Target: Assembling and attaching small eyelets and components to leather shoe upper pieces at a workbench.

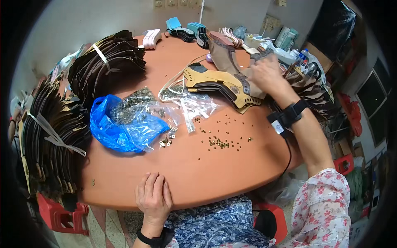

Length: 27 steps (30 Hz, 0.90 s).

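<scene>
My left hand [154, 197] lies palm down on the near table edge, its fingers stretched out and nothing in them. At the far right, my right hand [266, 74] is closed at a brown shoe upper piece [224, 58] with dark trim; the fingertips are partly hidden. Just left of that hand, a small stack of tan shoe upper pieces [213, 77] with dark punched holes overlaps the brown one. Small brass-coloured eyelets [223, 144] are scattered over the middle of the orange table [194, 173].
A blue plastic bag [108, 134] and clear bags of small metal parts [198, 106] sit left of centre. Tied bundles of dark leather pieces [51, 140] crowd the left edge. More pieces, bottles and bags line the back right. Red stools [62, 215] stand below the table.
</scene>
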Motion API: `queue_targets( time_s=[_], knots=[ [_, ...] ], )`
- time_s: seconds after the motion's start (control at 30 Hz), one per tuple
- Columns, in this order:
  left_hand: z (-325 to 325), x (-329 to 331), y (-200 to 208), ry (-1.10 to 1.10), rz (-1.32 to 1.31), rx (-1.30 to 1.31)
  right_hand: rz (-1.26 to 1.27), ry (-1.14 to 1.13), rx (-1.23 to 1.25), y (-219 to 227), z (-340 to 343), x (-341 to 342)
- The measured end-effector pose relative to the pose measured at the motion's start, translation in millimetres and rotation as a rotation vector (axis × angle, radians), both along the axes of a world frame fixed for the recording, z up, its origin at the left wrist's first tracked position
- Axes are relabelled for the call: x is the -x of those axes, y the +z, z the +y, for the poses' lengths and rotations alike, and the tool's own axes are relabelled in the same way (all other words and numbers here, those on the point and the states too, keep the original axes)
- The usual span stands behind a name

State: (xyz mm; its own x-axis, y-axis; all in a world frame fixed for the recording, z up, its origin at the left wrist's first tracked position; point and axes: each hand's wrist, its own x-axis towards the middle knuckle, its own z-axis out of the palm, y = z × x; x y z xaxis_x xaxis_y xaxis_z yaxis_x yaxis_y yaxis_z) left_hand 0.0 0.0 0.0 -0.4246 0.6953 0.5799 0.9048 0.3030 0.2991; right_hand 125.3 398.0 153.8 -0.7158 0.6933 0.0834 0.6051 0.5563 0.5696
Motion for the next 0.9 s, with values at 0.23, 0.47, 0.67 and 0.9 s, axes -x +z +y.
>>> queue_targets(
  time_s=[0.23, 0.47, 0.67, 0.9],
  knots=[
    [4, 0, 1, -0.014, 0.016, -0.005, 0.474, 0.100, 0.493, -78, -11, 12],
    [2, 0, -1, -0.004, 0.012, -0.012, 0.650, 0.190, 0.656, -89, 8, 5],
    [1, -1, -2, -0.007, -0.001, -0.007, 0.657, 0.114, 0.696, -82, 0, 6],
    [3, -1, 0, -0.009, 0.005, -0.008, 0.543, 0.184, 0.267, -101, -14, 29]
  ],
)
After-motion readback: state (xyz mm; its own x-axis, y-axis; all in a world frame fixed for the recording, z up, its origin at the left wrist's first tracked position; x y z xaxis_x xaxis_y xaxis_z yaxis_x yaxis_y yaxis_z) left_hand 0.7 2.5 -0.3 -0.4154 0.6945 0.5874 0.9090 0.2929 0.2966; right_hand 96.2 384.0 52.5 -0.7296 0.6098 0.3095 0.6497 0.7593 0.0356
